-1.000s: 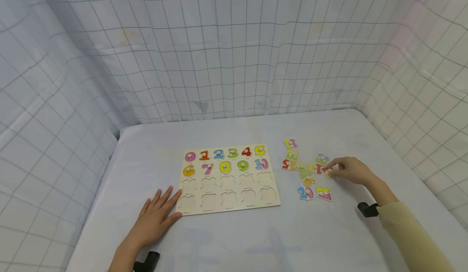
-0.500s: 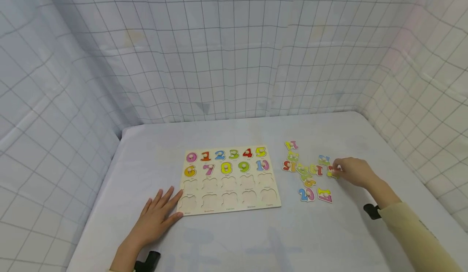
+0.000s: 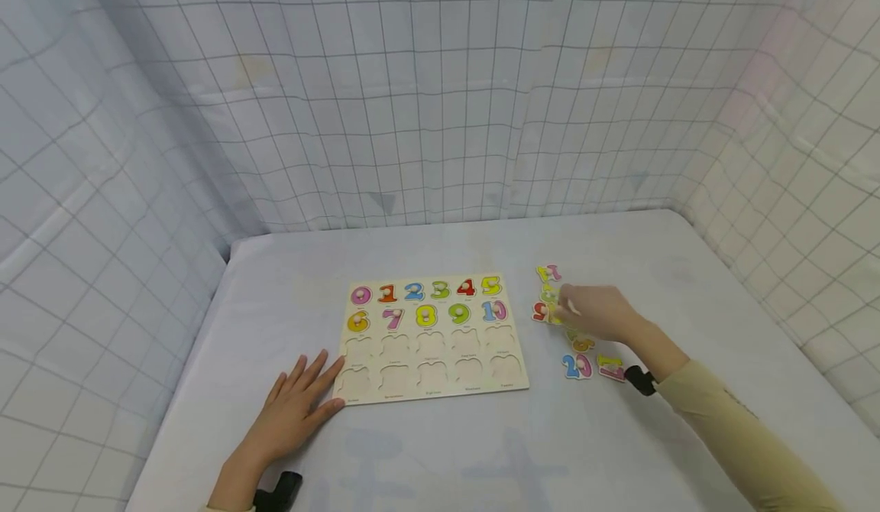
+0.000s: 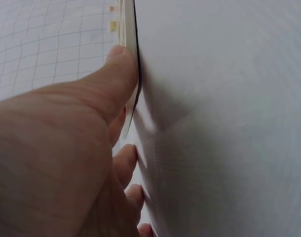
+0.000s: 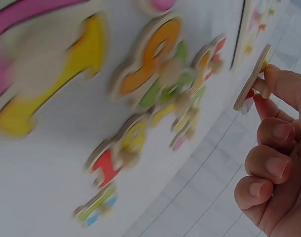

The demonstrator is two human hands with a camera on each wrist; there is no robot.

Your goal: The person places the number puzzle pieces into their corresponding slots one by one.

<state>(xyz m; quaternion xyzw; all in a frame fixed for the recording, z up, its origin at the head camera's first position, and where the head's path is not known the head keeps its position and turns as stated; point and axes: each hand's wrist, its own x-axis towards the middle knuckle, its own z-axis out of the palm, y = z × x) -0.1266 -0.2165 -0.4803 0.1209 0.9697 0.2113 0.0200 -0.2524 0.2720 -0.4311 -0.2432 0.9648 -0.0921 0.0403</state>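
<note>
My left hand (image 3: 292, 413) lies flat with fingers spread at the left side of a wooden number puzzle board (image 3: 448, 344). In the left wrist view its thumb (image 4: 122, 69) rests on the board's edge. Pieces 0 to 10 fill the two upper rows; the two lower rows are bare recesses. My right hand (image 3: 601, 313) is raised over the loose pieces to the right of the board. Between thumb and forefinger it pinches a puzzle piece (image 5: 251, 81) by the knob, with red and yellow showing on its face. The other right fingers are curled.
Loose number pieces lie right of the board, including a blue-and-pink 20 (image 3: 577, 366), a yellow-and-pink 17 (image 3: 610, 368) and a yellow-and-pink piece (image 3: 548, 273) at the back. My right hand hides several others. Grid-patterned curtains (image 3: 440, 115) enclose the white table (image 3: 412, 458).
The right hand has picked up the red-and-yellow piece from the right of the cluster and carried it left, toward the board. The left hand has stayed in place.
</note>
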